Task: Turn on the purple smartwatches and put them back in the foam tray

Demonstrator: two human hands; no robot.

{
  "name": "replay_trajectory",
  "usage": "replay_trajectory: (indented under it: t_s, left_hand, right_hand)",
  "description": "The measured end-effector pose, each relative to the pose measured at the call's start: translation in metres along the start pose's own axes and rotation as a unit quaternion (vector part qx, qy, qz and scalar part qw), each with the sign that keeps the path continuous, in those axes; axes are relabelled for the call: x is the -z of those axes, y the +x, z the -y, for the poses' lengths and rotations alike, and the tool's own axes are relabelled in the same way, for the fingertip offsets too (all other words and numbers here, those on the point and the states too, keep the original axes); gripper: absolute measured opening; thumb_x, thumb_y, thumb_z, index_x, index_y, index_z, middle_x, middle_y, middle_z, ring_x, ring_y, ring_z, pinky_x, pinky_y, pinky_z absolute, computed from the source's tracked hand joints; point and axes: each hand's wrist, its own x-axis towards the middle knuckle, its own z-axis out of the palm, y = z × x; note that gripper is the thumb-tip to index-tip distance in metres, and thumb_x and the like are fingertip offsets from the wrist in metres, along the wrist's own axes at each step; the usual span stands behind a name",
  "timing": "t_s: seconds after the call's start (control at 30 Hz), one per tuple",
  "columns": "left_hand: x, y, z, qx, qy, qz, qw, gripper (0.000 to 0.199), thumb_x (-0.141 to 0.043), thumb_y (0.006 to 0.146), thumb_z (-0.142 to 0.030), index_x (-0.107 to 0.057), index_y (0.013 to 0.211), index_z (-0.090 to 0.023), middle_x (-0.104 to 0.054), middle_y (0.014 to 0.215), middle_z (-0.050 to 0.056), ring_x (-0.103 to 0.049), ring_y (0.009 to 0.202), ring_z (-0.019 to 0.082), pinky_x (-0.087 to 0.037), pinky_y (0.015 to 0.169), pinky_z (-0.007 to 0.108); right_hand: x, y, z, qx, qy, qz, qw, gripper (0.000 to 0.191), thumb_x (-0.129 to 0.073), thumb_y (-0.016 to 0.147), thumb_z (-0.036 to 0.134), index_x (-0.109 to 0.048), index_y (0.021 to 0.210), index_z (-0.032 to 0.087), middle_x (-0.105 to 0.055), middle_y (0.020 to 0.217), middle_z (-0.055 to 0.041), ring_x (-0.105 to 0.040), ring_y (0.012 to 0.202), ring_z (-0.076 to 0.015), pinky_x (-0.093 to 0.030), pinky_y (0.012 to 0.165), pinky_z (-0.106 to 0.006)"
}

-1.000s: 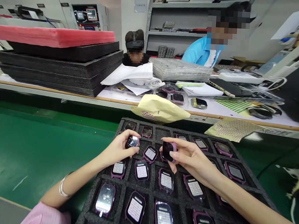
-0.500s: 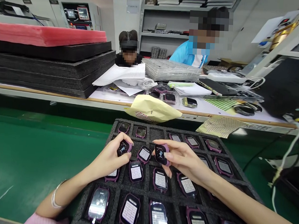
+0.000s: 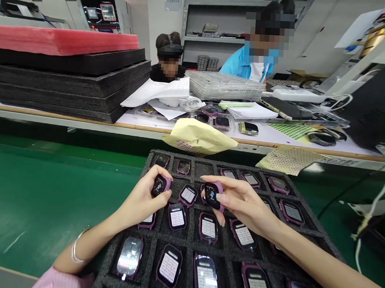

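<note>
My left hand (image 3: 146, 197) grips a purple-framed smartwatch (image 3: 159, 185) by its edges, its dark screen lit with a small picture. A similar purple watch (image 3: 212, 195) is held in my right hand (image 3: 241, 202), thumb on its lower right edge. Both are above a black foam tray (image 3: 187, 247) divided into compartments, where several purple watches lie, many showing white grid screens. One such watch (image 3: 188, 195) sits between my hands, tilted. An unfilled compartment (image 3: 203, 169) is in the back row.
Behind the tray runs a workbench edge (image 3: 132, 127) with black foam trays (image 3: 53, 85) stacked left and clear plastic trays (image 3: 224, 85) mid-bench. Yellow sheets (image 3: 201, 138) overhang the edge. Two people are beyond the bench. Cables (image 3: 366, 217) hang at the right.
The view has shifted slightly, so the tray and bench appear a little to the right. Both hands still hold their watches; the right one has moved slightly right.
</note>
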Motion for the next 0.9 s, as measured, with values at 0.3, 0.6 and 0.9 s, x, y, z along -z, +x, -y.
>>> replay_trajectory:
  t_s: [0.3,0.6,0.9]
  left_hand:
    - [-0.0012,-0.002,-0.0015,-0.005,0.014,-0.002,1.0,0.02,-0.053,0.079,-0.01,-0.048,0.094,-0.021,-0.045,0.081,-0.002,-0.044,0.071,0.013,-0.036,0.063,0.024]
    - [-0.0022,-0.0031,-0.0015,-0.017,0.031,0.005,0.999,0.022,-0.052,0.078,-0.005,-0.049,0.093,-0.021,-0.045,0.08,-0.003,-0.043,0.071,0.012,-0.035,0.065,0.023]
    - [-0.0029,-0.0048,-0.0002,-0.021,0.033,0.004,0.999,0.02,-0.051,0.077,-0.007,-0.048,0.092,-0.02,-0.045,0.08,-0.002,-0.043,0.071,0.013,-0.035,0.065,0.024]
  right_hand:
    - [-0.0041,-0.002,0.0032,-0.002,-0.011,-0.031,0.999,0.038,-0.077,0.078,0.026,-0.069,0.114,0.017,-0.066,0.083,-0.0054,-0.061,0.05,-0.0127,-0.051,0.045,-0.022]
    - [-0.0007,-0.0018,0.0014,-0.008,-0.016,-0.023,1.0,0.036,-0.077,0.079,0.026,-0.069,0.114,0.017,-0.064,0.076,-0.004,-0.06,0.048,-0.0121,-0.05,0.043,-0.021]
    - [-0.001,-0.0033,0.0013,-0.02,-0.021,-0.036,0.999,0.04,-0.078,0.078,0.027,-0.069,0.114,0.014,-0.062,0.072,-0.0034,-0.059,0.048,-0.0127,-0.049,0.043,-0.022]
